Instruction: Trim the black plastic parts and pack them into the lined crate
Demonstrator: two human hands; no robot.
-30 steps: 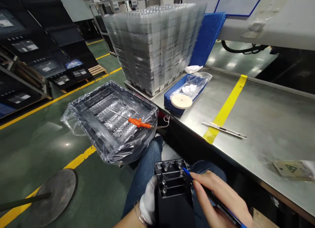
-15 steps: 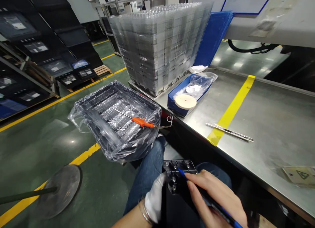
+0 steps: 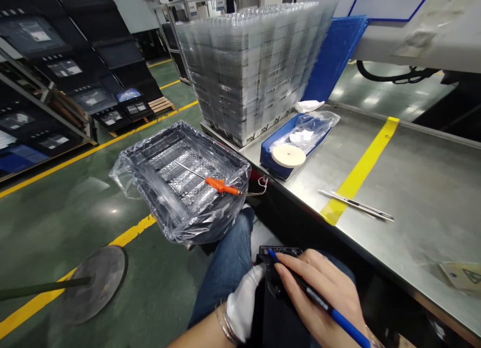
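Note:
My left hand (image 3: 244,300), in a white glove, grips a black moulded part (image 3: 276,288) from its left side over my lap. Its fingers are partly hidden behind the part. My bare right hand (image 3: 319,293) pinches a blue and black pen-shaped tool (image 3: 323,303). The tool's blue tip reaches the upper face of the black part, near a small round boss; whether it touches cannot be made out. Much of the part's lower right is covered by my right hand.
Left of my knee stands a black crate (image 3: 180,188) lined with clear plastic; an orange air gun (image 3: 221,186) lies across it. On the metal table (image 3: 424,188) are stacked clear trays (image 3: 255,72), a blue box (image 3: 270,160), a cream disc (image 3: 288,156) and thin metal tools (image 3: 356,206).
The black part has tilted, so its bossed face shows less. My right hand has shifted slightly left and up with the tool. The view has swung a little to the left.

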